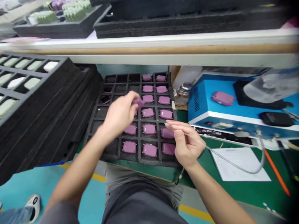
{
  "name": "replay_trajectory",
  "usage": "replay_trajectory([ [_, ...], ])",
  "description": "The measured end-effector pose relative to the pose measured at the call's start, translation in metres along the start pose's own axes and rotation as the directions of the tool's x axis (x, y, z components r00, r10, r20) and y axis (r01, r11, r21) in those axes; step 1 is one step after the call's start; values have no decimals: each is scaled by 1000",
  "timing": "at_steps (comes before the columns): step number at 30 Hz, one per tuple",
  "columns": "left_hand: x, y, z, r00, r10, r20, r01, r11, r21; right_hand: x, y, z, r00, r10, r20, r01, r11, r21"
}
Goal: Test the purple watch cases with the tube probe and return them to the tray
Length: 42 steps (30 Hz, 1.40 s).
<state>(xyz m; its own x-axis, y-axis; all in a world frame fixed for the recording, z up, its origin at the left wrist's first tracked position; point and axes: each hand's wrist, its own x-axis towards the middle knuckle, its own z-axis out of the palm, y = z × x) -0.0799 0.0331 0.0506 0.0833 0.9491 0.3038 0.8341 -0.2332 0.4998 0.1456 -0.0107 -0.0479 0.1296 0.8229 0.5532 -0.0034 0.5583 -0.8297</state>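
Left hand, centre-left of frame, is clenched in a pinch on a purple casing, which is held just above the foam tray. Thin tube is grasped by the right hand over the tray's right edge, near a blue machine at frame right.

The dark grey upper garment is the topmost layer visible at the torso, with a matching grey short sleeve at the lower left of the view. The lower garment is a lighter grey fabric, its type not determinable from this view. The left hand and right hand are bare, as are the left forearm and right forearm.
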Motion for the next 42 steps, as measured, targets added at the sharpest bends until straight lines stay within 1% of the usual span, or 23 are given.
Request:
replay_trajectory([
  [1,19,-13,-4,999,24,44,-26,999,39,-1,0,0,1000,3,10,-3,1000,2],
  [2,37,-26,-6,992,19,123,-26,998,58,-1,0,1,1000,4,18,-4,1000,0],
  [3,51,-38,-6,978,-15,208,3,998,59,-2,0,1,1000,6,20,-6,1000,-4],
  [4,61,-49,-7,967,-35,254,25,999,44,-2,0,2,1000,9,18,-9,1000,-9],
  [5,66,-58,-9,966,-48,255,42,999,28,-2,0,2,1000,12,14,-12,1000,-14],
  [6,65,-66,-13,976,-63,210,60,998,21,-2,0,2,1000,13,8,-13,1000,-16],
  [7,59,-74,-19,988,-77,134,74,997,28,-2,0,2,1000,13,3,-13,1000,-16],
  [9,39,-88,-35,992,-123,-6,123,989,77,-2,1,2,1000,11,6,-11,1000,-12],
  [10,28,-94,-43,987,-153,-37,156,982,105,-2,1,2,1000,12,12,-12,1000,-9],
  [13,6,-113,-63,978,-206,-32,209,967,143,-3,0,2,999,23,24,-22,1000,-14],
  [15,6,-122,-68,976,-216,-37,219,964,148,-3,-1,4,999,31,15,-31,999,-19],
  [17,13,-125,-68,974,-223,-45,227,962,154,-3,-3,6,999,39,-4,-39,999,-10],
  [19,16,-114,-63,974,-215,-73,224,962,157,-3,-4,8,999,44,-27,-44,999,16],
  [20,13,-103,-57,976,-194,-98,207,968,140,-2,-4,9,998,45,-35,-44,999,29],
  [22,1,-67,-37,979,-128,-156,134,991,30,-2,-4,9,998,41,-43,-40,999,37],
  [23,-9,-46,-23,978,-102,-183,90,993,-73,-2,-4,9,998,38,-43,-37,999,30],
  [24,-20,-23,-7,980,-94,-177,57,978,-203,-2,-3,9,998,35,-43,-34,999,17],
  [26,-40,18,25,987,-129,-99,79,911,-405,-2,-2,7,999,30,-44,-31,999,-8],
  [28,-54,43,50,979,-200,-45,144,826,-545,-1,-1,5,999,24,-37,-25,999,-25],
  [30,-60,51,66,967,-255,11,202,738,-644,1,-1,4,1000,-4,-22,3,999,-47],
  [33,-59,47,72,957,-280,76,248,652,-717,5,-3,3,998,-66,7,66,994,-92],
  [35,-56,44,70,955,-282,89,257,641,-723,8,-5,4,997,-80,21,82,990,-113],
  [42,-56,47,69,958,-275,77,250,675,-694,13,-8,3,996,-80,33,84,985,-149],
])
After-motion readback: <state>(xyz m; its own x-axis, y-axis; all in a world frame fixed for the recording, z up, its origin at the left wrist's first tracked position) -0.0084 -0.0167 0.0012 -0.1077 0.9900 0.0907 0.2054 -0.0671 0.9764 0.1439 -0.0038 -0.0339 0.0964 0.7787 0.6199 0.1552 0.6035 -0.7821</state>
